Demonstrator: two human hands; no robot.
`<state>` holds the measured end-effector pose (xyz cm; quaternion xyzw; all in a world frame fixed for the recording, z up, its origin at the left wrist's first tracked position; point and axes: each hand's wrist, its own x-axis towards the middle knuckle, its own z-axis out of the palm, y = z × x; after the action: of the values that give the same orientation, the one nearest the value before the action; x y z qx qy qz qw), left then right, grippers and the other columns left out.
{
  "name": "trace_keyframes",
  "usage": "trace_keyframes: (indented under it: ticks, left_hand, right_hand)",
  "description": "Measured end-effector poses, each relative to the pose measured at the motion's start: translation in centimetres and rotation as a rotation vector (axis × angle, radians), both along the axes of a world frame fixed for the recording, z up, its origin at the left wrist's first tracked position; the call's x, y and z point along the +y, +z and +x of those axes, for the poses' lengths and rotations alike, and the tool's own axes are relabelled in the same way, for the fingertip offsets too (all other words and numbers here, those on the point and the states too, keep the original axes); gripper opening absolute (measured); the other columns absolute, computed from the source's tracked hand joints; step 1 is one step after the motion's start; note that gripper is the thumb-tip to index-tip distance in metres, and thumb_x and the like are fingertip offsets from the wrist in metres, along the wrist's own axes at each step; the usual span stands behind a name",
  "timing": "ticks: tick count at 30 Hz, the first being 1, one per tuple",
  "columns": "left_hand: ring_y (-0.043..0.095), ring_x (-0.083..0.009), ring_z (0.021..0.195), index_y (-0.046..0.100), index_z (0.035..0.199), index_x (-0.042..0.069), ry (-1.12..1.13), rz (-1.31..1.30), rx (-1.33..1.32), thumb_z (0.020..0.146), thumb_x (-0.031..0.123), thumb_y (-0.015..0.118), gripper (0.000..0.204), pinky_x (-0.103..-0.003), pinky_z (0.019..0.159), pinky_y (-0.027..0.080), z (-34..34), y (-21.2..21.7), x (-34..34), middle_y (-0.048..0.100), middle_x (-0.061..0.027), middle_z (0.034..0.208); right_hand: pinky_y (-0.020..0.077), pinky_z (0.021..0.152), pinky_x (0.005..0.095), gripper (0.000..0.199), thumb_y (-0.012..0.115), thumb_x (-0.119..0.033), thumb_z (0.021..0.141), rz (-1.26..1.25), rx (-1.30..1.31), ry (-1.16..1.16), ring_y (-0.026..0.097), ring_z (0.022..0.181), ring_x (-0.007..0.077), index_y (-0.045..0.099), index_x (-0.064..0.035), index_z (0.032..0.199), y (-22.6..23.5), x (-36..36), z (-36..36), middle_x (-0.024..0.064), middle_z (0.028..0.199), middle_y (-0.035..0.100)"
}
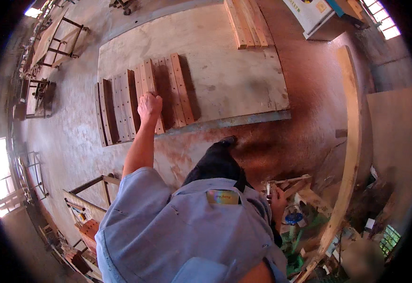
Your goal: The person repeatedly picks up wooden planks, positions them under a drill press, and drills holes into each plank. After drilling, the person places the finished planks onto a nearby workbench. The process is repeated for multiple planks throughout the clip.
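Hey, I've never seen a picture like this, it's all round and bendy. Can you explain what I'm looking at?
Sure. There's no robot here, just a person with bare hands. A wide camera on their head looks down, so you see their own blue shirt below, and straight edges bend near the rim.

Ahead is a large pale board. Wooden bars with holes lie side by side on its left part, and more bars lie at its far right.

The left hand is curled on one of the holed bars. The right hand is low by their side; what it holds, if anything, is unclear.
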<state>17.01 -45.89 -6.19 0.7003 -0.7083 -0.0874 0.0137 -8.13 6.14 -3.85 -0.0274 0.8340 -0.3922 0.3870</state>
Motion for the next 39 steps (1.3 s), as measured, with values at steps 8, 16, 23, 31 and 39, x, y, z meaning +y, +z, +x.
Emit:
trace_keyframes:
  ticks: [8,16,23,31,39]
  left_hand:
    - [0.056,-0.0344,0.104,0.051,0.112,0.005,-0.052,-0.028,-0.098,0.080,0.032,0.068,0.045,-0.043,0.085,0.048,-2.3,1.5,0.0,0.058,-0.0187,0.106]
    - [0.059,-0.0334,0.099,0.053,0.119,-0.002,-0.309,0.184,0.592,0.079,0.033,0.068,0.055,-0.040,0.085,0.047,-19.9,-1.6,-4.6,0.062,-0.0241,0.101]
    - [0.060,-0.0232,0.059,0.059,0.111,0.002,0.191,0.807,1.164,0.082,0.032,0.066,0.042,-0.033,0.049,0.051,-34.4,-6.4,-9.5,0.062,-0.0113,0.087]
    - [0.050,-0.0190,0.048,0.059,0.088,0.004,0.540,0.839,1.468,0.083,0.019,0.062,0.016,-0.031,0.041,0.046,-37.6,-8.4,-9.7,0.056,-0.0082,0.071]
    - [0.052,-0.0161,0.058,0.054,0.085,0.000,0.396,0.851,1.834,0.089,0.015,0.053,0.015,-0.029,0.046,0.043,-33.8,-3.9,-6.9,0.056,-0.0090,0.076]
  right_hand:
    - [0.0498,0.066,0.0292,0.032,0.055,-0.021,0.091,0.018,0.143,0.019,0.062,0.080,0.0162,0.057,0.0007,0.115,-2.5,-1.3,-4.4,0.0093,0.092,0.064]
    - [0.0472,0.053,0.0252,0.022,0.057,-0.018,0.090,0.074,-0.029,-0.147,0.061,0.070,0.0136,0.059,0.0006,0.101,-1.9,-1.2,-2.8,0.0059,0.078,0.060]
    - [0.0489,0.058,0.0253,0.021,0.056,-0.017,0.090,0.108,-0.126,-0.350,0.063,0.074,0.0169,0.058,0.0006,0.101,0.1,1.7,1.1,0.0093,0.085,0.063]
    - [0.0509,0.060,0.0315,0.030,0.056,-0.020,0.089,0.142,-0.125,-0.359,0.064,0.072,0.0194,0.059,0.0029,0.107,-1.3,3.7,4.1,0.0124,0.089,0.065]
    - [0.0515,0.065,0.0300,0.027,0.055,-0.017,0.089,0.179,-0.156,-0.389,0.063,0.075,0.0180,0.057,0.0008,0.108,-1.7,3.0,2.7,0.0116,0.089,0.064]
